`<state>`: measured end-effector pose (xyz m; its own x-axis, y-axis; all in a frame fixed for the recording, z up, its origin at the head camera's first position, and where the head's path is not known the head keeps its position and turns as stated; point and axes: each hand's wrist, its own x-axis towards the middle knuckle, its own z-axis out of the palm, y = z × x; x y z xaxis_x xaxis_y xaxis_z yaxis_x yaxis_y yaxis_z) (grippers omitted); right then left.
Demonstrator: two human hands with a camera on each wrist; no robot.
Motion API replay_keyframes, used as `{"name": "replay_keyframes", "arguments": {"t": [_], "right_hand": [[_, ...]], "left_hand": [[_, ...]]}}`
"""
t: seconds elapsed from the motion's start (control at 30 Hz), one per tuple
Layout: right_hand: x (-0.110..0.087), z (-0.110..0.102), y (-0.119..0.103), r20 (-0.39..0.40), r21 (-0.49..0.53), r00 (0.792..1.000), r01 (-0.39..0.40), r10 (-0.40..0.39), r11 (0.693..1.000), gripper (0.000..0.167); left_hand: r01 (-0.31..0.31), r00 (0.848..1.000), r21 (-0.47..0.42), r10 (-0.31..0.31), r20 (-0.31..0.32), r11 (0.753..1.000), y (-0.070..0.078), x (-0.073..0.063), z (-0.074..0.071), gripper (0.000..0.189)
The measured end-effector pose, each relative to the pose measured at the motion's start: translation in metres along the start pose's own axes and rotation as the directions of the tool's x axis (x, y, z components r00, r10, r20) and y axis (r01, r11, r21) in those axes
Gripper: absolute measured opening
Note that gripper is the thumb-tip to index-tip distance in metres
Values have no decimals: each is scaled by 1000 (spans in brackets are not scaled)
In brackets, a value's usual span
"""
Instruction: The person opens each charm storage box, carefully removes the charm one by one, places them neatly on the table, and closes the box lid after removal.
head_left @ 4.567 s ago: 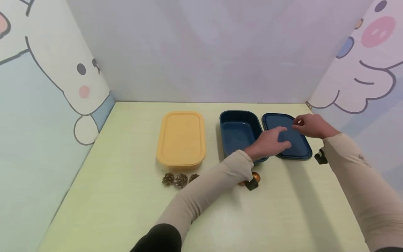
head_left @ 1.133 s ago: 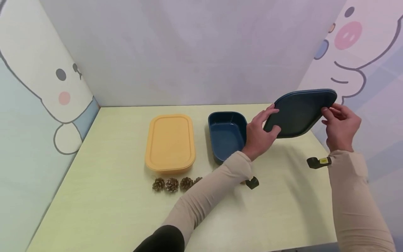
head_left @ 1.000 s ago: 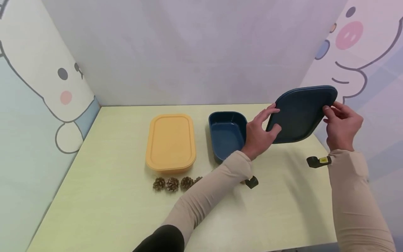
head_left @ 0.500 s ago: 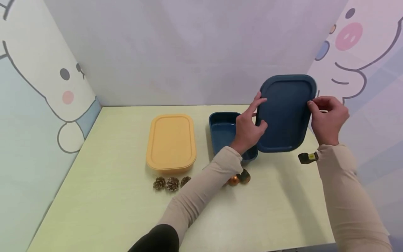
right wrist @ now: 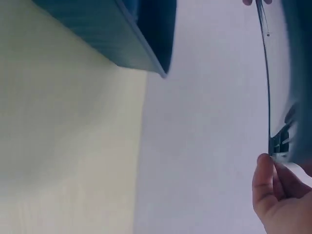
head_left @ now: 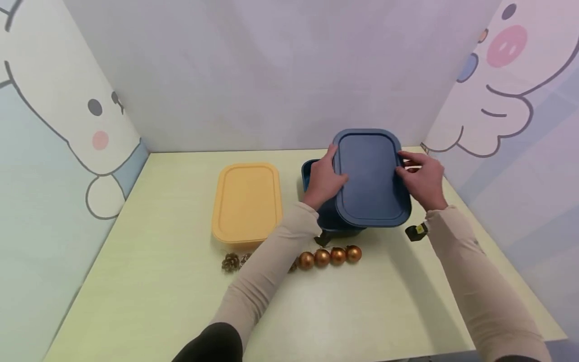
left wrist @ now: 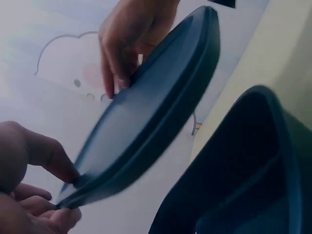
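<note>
Both hands hold a dark blue lid (head_left: 368, 176) in the air, tilted, partly over the blue box (head_left: 332, 216). My left hand (head_left: 323, 178) pinches its left edge between thumb and fingers, as the left wrist view also shows. At the right edge, my right hand (head_left: 422, 178) grips it with thumb and fingertips. In the left wrist view the lid (left wrist: 146, 112) is apart from the box (left wrist: 234, 170), whose top is uncovered. The lid hides much of the box's inside in the head view.
A yellow lidded box (head_left: 248, 201) stands to the left. Several copper balls (head_left: 322, 258) lie in a row in front of the blue box. Pine cones (head_left: 230, 262) lie left of them, partly hidden by the left sleeve (head_left: 262, 271). Walls bound the table (head_left: 149, 251).
The lid was flat on the table, right of the box, then was raised and turned. Both hands have since brought it left and lower, partly over the box. More copper balls show.
</note>
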<state>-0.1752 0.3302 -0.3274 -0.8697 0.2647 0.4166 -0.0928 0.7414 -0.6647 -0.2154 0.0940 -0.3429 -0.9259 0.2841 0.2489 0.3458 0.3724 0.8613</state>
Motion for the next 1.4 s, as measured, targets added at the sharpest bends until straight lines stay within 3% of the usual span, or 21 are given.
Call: {"name": "replay_keyframes", "arguments": {"t": [0.2, 0.4, 0.53, 0.73, 1.4], "right_hand": [[-3, 30, 2, 229, -34, 972, -49, 55, 998, 49], [-4, 57, 3, 339, -59, 934, -99, 113, 993, 51], [-3, 71, 5, 373, -64, 919, -109, 126, 992, 51], [-4, 81, 9, 412, -48, 899, -138, 146, 989, 51], [-2, 85, 8, 444, -45, 889, -99, 109, 994, 51]], "left_hand": [[114, 992, 129, -120, 46, 985, -18, 8, -18, 73], [212, 970, 208, -232, 75, 955, -39, 10, -21, 69], [246, 958, 272, -277, 81, 930, -47, 11, -22, 67], [230, 956, 350, -278, 94, 908, -49, 12, -24, 67], [248, 946, 409, -311, 94, 878, -50, 5, -28, 64]]}}
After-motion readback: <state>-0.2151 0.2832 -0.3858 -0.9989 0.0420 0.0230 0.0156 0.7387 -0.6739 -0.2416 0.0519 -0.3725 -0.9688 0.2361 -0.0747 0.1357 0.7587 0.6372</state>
